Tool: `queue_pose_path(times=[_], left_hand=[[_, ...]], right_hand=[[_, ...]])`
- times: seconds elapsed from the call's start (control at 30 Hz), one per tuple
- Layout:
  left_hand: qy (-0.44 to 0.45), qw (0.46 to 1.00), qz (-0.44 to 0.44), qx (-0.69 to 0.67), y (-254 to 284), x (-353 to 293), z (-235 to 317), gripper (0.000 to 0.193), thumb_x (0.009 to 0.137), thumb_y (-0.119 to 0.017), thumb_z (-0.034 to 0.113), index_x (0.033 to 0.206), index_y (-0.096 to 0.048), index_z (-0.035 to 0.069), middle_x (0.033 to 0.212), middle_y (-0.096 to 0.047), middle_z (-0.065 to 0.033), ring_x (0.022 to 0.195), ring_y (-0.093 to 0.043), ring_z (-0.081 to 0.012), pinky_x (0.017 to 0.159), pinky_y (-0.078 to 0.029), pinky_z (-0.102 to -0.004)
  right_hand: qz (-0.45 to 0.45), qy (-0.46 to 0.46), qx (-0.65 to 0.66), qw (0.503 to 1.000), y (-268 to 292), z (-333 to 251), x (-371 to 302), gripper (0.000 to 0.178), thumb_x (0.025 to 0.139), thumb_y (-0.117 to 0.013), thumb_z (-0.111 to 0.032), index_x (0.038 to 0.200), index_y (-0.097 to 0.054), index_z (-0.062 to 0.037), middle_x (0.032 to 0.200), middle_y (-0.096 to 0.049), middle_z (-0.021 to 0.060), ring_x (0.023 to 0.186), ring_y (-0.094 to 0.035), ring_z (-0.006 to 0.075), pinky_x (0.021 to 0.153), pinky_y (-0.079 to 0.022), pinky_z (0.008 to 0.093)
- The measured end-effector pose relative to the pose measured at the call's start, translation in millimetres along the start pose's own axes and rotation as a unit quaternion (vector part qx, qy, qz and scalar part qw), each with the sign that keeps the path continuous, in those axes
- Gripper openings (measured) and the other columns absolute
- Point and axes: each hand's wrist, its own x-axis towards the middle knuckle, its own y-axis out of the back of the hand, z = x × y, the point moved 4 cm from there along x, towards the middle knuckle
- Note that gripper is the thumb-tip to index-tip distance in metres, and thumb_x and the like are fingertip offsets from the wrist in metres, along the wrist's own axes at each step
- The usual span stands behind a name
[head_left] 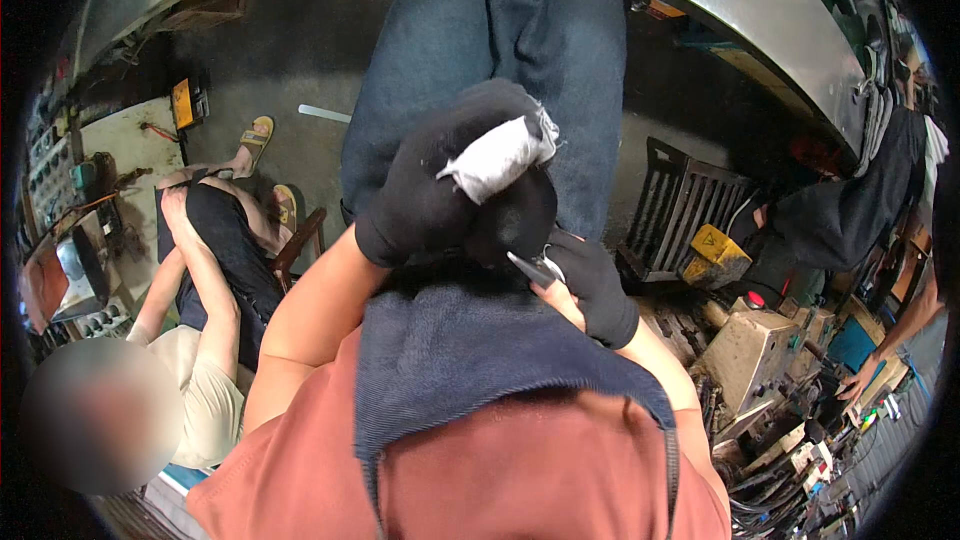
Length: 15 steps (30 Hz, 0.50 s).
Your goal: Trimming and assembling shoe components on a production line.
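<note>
White cloth (497,160) wraps part of the black-gloved left hand (425,165), toward two o'clock from its wrist; hidden fingers mean I cannot tell what that hand grasps. The gloved right hand (592,285) is closed around a pointed metal tool (530,268), tip toward ten o'clock. Beyond, a dark slatted frame (688,180) stands at three o'clock, a seated person (217,295) toward eight.
</note>
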Motion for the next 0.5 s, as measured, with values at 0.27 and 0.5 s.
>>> queue_pose_path(times=[0.27, 0.5], left_hand=[[-0.026, 0.998, -0.004, 0.064, 1.1, 5.6, 8.7, 0.013, 0.093, -0.061, 0.009, 0.102, -0.064, -0.001, 0.103, -0.065, -0.0094, 0.097, -0.062, -0.0189, 0.089, -0.049, -0.0329], [-0.006, 1.0, 0.011, 0.009, 2.4, -15.4, -20.6, 0.061, 0.099, -0.047, 0.057, 0.126, -0.058, 0.003, 0.127, -0.06, -0.0118, 0.12, -0.056, -0.0229, 0.104, -0.041, -0.0357]], right_hand=[[0.051, -0.03, -0.018, 0.998, -33.0, 25.8, 24.7, 0.038, 0.092, -0.063, -0.028, 0.123, -0.061, -0.0071, 0.117, -0.064, 0.0195, 0.107, -0.061, 0.038, 0.093, -0.047, 0.0445], [0.02, 0.072, -0.083, 0.994, -50.3, 64.5, -20.7, 0.049, 0.091, -0.06, -0.045, 0.124, -0.06, -0.0078, 0.127, -0.059, 0.019, 0.115, -0.057, 0.0399, 0.102, -0.043, 0.0465]])
